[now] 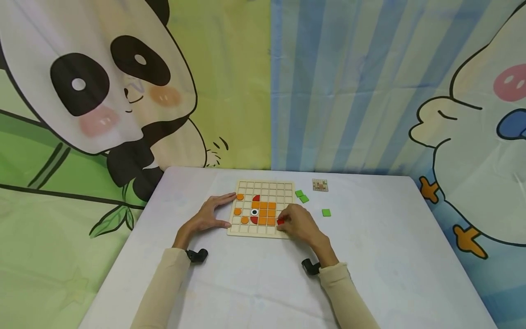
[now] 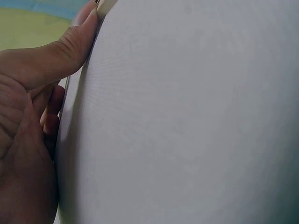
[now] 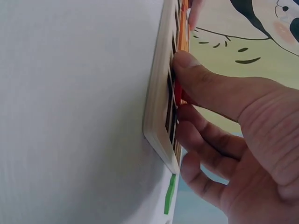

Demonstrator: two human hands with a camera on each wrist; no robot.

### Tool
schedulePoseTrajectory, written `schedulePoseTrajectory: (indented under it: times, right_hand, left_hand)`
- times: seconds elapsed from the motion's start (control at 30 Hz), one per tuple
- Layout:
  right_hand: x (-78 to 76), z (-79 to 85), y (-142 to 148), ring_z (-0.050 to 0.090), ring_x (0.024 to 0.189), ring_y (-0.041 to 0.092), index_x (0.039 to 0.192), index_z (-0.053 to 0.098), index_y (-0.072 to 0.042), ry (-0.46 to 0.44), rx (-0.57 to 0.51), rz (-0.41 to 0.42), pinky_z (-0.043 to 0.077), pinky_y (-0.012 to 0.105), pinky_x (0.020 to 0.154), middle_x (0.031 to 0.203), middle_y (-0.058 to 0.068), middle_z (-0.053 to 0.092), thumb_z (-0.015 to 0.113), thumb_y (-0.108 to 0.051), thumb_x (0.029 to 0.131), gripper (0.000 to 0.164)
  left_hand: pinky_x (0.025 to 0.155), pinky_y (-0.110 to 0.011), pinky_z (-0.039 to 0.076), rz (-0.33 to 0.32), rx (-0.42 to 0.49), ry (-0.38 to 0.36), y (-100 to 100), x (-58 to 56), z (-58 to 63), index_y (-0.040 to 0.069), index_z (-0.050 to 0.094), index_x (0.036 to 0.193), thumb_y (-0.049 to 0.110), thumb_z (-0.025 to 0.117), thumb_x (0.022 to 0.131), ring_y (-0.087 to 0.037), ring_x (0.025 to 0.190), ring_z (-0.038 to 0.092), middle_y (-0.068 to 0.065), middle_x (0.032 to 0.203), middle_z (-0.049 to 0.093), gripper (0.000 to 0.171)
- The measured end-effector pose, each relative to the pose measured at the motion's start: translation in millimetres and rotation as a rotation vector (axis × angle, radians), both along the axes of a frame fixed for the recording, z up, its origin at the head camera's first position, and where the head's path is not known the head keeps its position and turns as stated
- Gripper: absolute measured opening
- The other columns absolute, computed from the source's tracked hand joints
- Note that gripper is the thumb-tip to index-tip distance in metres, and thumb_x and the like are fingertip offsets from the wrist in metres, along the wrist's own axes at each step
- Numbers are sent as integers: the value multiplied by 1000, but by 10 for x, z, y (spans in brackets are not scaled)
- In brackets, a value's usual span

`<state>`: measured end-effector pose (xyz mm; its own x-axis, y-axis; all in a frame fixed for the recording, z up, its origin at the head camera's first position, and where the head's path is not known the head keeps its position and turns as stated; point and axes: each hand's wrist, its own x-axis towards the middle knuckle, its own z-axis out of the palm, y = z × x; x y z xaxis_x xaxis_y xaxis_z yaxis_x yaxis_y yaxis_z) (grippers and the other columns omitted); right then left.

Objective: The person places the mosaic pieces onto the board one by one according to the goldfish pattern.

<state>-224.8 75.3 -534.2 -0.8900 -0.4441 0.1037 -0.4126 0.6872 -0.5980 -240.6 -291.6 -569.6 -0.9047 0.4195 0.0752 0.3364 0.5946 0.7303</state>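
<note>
A pale wooden grid board (image 1: 259, 232) lies on the table, with a block of orange squares (image 1: 271, 213) in its cells. Left of the block are an eye piece (image 1: 255, 212), two red curved pieces (image 1: 256, 198) and three orange discs (image 1: 238, 211). My left hand (image 1: 204, 215) rests at the board's left edge, its thumb and fingers spread and touching the rim. Over the right side of the board, my right hand (image 1: 302, 224) pinches a red piece (image 3: 178, 91) between thumb and fingertips, low against the cells. The fingers partly hide its shape.
Two green squares (image 1: 304, 198) lie beside the board's right edge, and another green square (image 1: 326, 212) sits farther right. A small patterned card (image 1: 320, 185) is near the back of the white table (image 1: 378, 246). Printed curtains (image 1: 328, 91) hang behind it.
</note>
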Motion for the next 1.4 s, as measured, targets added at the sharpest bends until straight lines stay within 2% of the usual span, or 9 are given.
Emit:
schedulePoseTrajectory:
  times: [0.17, 0.3, 0.43, 0.63, 0.87, 1.0, 1.07, 1.23, 1.4]
  right_hand:
    - [13, -32, -26, 59, 86, 13, 93, 84, -12, 53, 53, -30, 53, 37, 81, 93, 0, 74, 98, -25, 82, 22]
    - [29, -12, -20, 60, 86, 14, 99, 86, -12, 62, 61, -46, 54, 37, 82, 96, 0, 76, 99, -25, 81, 26]
    - [34, 1, -13, 62, 88, 14, 104, 87, -13, 43, 38, -32, 55, 37, 83, 99, 0, 77, 95, -17, 85, 21]
    - [25, -22, -22, 62, 87, 11, 100, 88, -14, 30, 47, -28, 55, 35, 81, 98, -3, 76, 89, -14, 91, 9]
    - [-6, 0, -31, 63, 84, 11, 101, 88, -12, -17, 5, -35, 55, 35, 79, 97, -1, 77, 88, -10, 92, 9]
    - [-17, 7, -30, 65, 85, 11, 101, 88, -12, -48, -10, -38, 58, 37, 82, 98, 0, 77, 87, -9, 92, 9]
    - [-16, 7, -27, 67, 87, 12, 102, 88, -11, -54, -13, -34, 59, 39, 85, 98, 0, 77, 87, -7, 92, 11]
    - [2, 14, 15, 72, 99, 20, 110, 87, -6, -31, -21, 36, 62, 45, 94, 102, 3, 76, 80, 2, 94, 19]
    - [4, 26, 54, 72, 103, 24, 114, 85, -4, 5, -20, 95, 60, 48, 98, 105, 6, 77, 78, 5, 95, 22]
  left_hand:
    - [128, -74, 23, 21, -6, -28, 5, -6, -17, 13, 47, 166, 32, 99, 78, -46, 161, 33, -10, 178, 39, 104]
    - [128, -74, 23, 26, -11, -29, 8, -6, -21, 14, 47, 167, 31, 100, 78, -46, 161, 33, -9, 178, 39, 105]
    - [127, -75, 23, 22, -4, -25, 7, 2, -9, 13, 48, 166, 27, 100, 77, -47, 161, 33, -11, 177, 40, 104]
    - [127, -76, 22, 12, -10, -17, 12, 16, 3, 11, 47, 166, 30, 99, 78, -49, 161, 32, -13, 177, 39, 104]
    - [120, -76, 30, 4, -7, 40, 19, 23, -5, 9, 49, 164, 32, 99, 76, -49, 153, 40, -17, 175, 42, 104]
    - [121, -76, 30, 4, -12, 25, 15, 12, 7, 10, 49, 165, 32, 99, 76, -47, 152, 40, -16, 175, 41, 104]
    - [122, -74, 29, 1, -1, 29, -14, -17, -53, 12, 49, 165, 34, 99, 77, -46, 153, 40, -13, 176, 41, 104]
    - [119, -72, 31, -13, 11, 89, -70, -60, -173, 14, 51, 164, 42, 99, 76, -44, 152, 42, -11, 175, 45, 104]
    - [115, -74, 32, -22, 24, 121, -39, -10, -96, 12, 52, 163, 43, 98, 75, -47, 149, 43, -12, 173, 47, 104]
